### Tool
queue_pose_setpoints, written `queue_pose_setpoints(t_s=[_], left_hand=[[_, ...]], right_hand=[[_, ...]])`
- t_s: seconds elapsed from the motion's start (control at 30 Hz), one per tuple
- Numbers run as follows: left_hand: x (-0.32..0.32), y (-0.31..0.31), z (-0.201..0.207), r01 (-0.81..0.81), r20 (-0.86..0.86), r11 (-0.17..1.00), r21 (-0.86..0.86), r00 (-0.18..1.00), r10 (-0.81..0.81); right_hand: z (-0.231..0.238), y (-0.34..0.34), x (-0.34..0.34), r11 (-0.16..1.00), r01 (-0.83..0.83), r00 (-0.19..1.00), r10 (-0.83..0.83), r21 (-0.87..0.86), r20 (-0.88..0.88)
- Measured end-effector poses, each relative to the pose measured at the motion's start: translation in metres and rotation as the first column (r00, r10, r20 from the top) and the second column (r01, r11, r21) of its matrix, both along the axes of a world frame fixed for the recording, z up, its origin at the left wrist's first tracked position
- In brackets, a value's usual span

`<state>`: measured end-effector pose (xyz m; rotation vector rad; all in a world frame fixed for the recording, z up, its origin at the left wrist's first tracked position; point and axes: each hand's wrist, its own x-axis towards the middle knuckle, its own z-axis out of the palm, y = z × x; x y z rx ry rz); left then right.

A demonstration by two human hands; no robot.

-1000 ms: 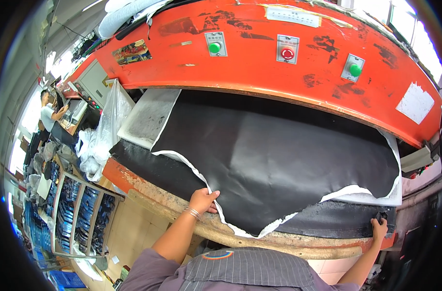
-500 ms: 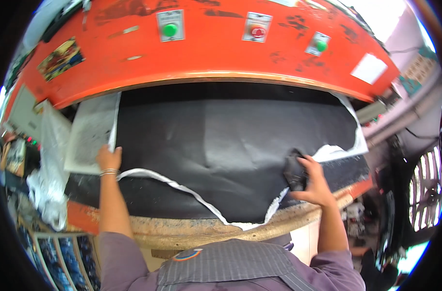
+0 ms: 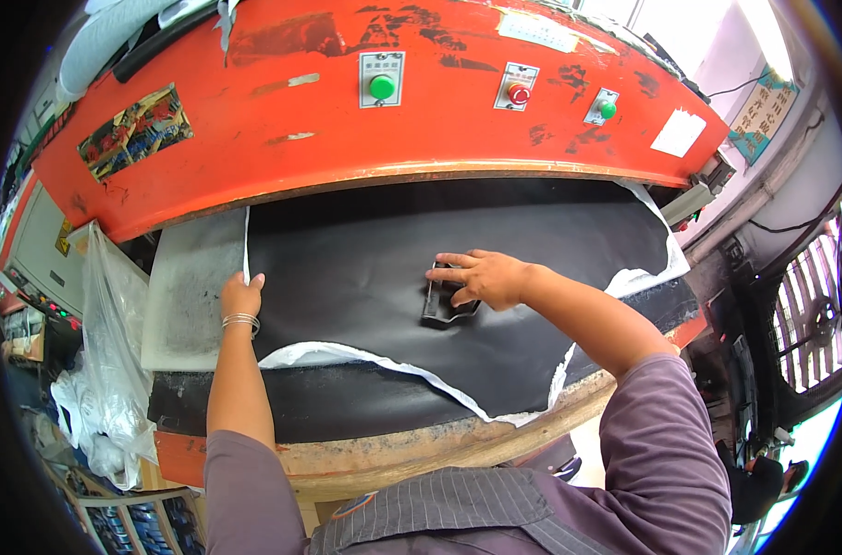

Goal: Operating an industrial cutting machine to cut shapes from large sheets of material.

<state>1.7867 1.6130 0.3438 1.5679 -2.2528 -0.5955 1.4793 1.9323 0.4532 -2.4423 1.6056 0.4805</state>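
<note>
A large black sheet of leather-like material [image 3: 365, 277] with a ragged white edge lies spread over the press bed. At its left edge my left hand [image 3: 242, 298] is closed, the fingers gripping the sheet's border. My right hand [image 3: 484, 279] reaches in to the middle of the sheet and grips a small black cutting die [image 3: 436, 305] from above, its fingers over the top edges. The die rests on or just above the sheet; I cannot tell which. Part of it is hidden under the fingers.
The orange press beam [image 3: 301, 176] spans the far side, with green buttons [image 3: 382, 87] and a red button [image 3: 519, 93]. A pale cutting board [image 3: 185, 305] shows at left. Clear plastic bags [image 3: 97, 407] hang beside it. A worn wooden edge [image 3: 365, 458] runs along the front.
My right hand has carried the cutting die leftward from the sheet's right side to its middle. My left hand stays at the left edge. The whole view has shifted slightly.
</note>
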Motion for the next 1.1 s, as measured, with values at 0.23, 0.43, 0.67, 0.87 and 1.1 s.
queue_pose_setpoints(t_s=[0.23, 0.43, 0.67, 0.87, 1.1], left_hand=[[-0.002, 0.017, 0.013, -0.066, 0.108, 0.996, -0.061, 0.991, 0.072], [-0.052, 0.092, -0.014, 0.311, 0.215, 0.875, -0.372, 0.946, -0.244], [-0.064, 0.142, 0.003, 0.452, 0.253, 0.865, -0.219, 0.882, -0.397], [-0.064, 0.145, 0.003, 0.33, 0.402, 0.932, -0.15, 0.882, -0.247], [-0.094, 0.167, -0.016, -0.152, 0.554, 0.983, -0.103, 0.812, 0.184]], right_hand=[[-0.055, 0.078, 0.012, 0.585, 0.741, 0.671, -0.661, -0.331, 0.336], [-0.102, 0.06, 0.044, 0.212, 0.948, 0.317, -0.623, -0.236, 0.715], [-0.108, 0.052, 0.042, 0.282, 0.905, 0.425, -0.54, -0.319, 0.727], [-0.099, 0.135, -0.003, 0.357, 0.811, 0.583, -0.42, -0.464, 0.696], [-0.065, 0.378, -0.088, 0.296, 0.892, 0.452, -0.557, -0.342, 0.696]])
